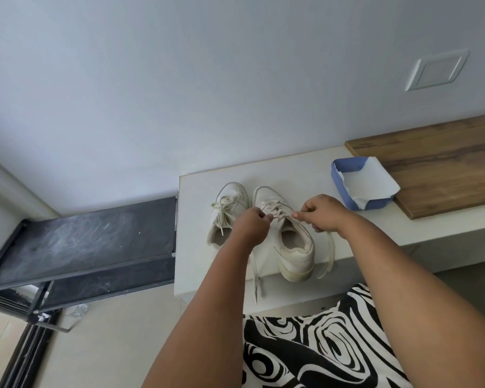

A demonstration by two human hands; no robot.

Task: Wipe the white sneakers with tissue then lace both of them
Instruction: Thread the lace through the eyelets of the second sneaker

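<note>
While a dusty black rack (pixel 81 245) is standing at the far left beside the white ledge (pixel 196 247), with a clear glass (pixel 79 310) sitting on the floor below it, a person in a black-and-white patterned garment (pixel 314 345) is working on a pair of white sneakers at the ledge's left end. Leftmost of the pair, the left sneaker (pixel 227 211) is sitting with its toe toward the wall, its laces already tied in a loose bow. Just beside it, the left hand (pixel 252 222) is pinching one lace of the right sneaker (pixel 289 242), fingers curled tight around it near the top eyelets. That shoe's heel is hanging slightly over the ledge's near edge, and a loose lace end (pixel 256 278) is trailing down the front. Across the tongue, the right hand (pixel 322 214) is gripping the other lace in the same way, thumb and forefinger clamped together, while the free lace (pixel 329 253) is looping down past the heel. Farther right, a blue tray (pixel 337 175) holding white tissue (pixel 367 183) is resting against a wooden board (pixel 445 169), and a white wall plate (pixel 436 70) is showing above.
</note>
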